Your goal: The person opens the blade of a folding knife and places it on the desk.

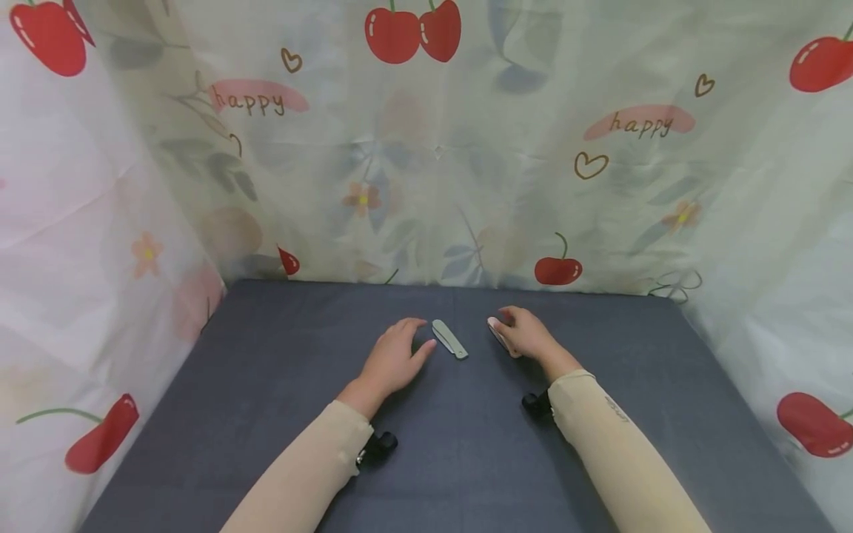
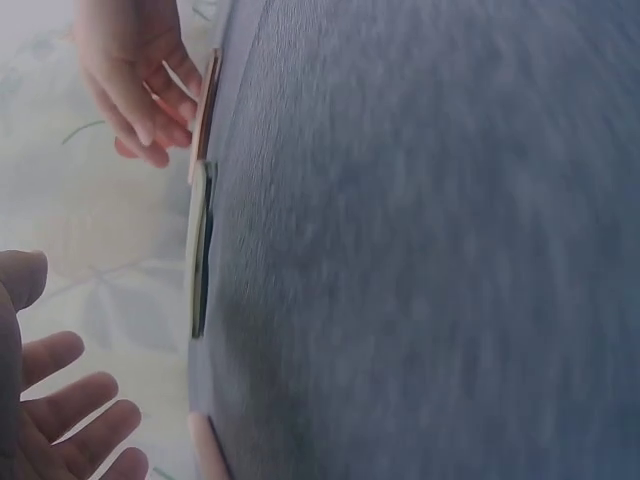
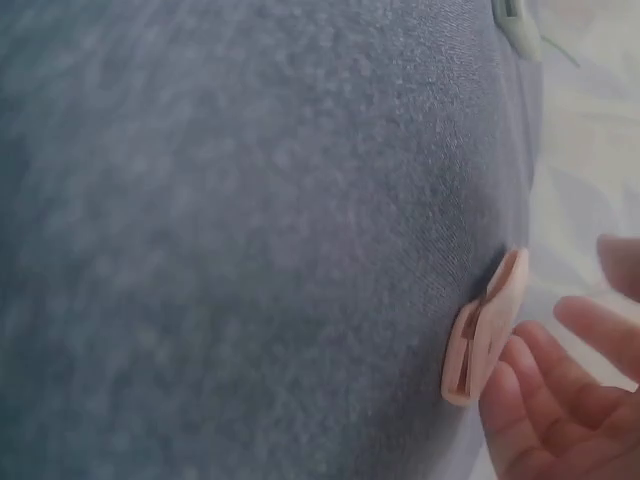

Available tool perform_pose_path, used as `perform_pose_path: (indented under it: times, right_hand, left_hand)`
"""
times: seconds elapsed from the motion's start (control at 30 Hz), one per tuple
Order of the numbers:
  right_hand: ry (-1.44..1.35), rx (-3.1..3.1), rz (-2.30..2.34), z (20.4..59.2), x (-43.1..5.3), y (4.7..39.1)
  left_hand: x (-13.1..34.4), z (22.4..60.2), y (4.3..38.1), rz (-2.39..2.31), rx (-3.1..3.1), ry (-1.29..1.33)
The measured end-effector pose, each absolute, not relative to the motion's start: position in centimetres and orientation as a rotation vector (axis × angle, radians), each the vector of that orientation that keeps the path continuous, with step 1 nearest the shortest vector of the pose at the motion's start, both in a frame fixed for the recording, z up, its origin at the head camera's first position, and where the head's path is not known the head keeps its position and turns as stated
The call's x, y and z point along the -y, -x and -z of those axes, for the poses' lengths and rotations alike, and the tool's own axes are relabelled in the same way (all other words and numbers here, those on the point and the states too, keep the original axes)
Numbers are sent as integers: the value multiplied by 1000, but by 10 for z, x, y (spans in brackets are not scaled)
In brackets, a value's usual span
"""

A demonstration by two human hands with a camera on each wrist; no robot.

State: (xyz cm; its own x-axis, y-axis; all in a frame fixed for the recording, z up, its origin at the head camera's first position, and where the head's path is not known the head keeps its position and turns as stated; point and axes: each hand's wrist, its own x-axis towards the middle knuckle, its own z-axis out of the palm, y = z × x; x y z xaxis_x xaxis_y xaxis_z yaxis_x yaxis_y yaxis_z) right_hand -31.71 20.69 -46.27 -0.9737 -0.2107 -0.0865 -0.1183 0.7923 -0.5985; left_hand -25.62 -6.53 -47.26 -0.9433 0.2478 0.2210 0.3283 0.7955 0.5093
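A pale green folding knife lies folded and slanted on the dark tabletop between the two hands. My left hand is just left of it, thumb and fingers spread apart and holding nothing. A pink folding knife, slotted along its edge, lies on the cloth to the right of the green one. My right hand is over its right side, partly covering it in the head view. In the right wrist view its loosely bent fingers are right at the knife's side, with the thumb apart.
A dark cloth covers the table. Behind it and at both sides hang pale curtains printed with cherries. Another pinkish object lies low on the cloth in the left wrist view. Black wrist cameras sit under the sleeves.
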Motion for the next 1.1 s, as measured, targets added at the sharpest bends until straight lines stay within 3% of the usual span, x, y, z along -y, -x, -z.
perform_pose_path:
  times: [0.6,1.1]
  right_hand:
    - [12,-2854,832,467,-195,323]
    - [-91,-2690,1162,469,-194,312]
  left_hand:
    - [40,483,258,999,2787,450]
    - [10,485,258,1287,2749,331]
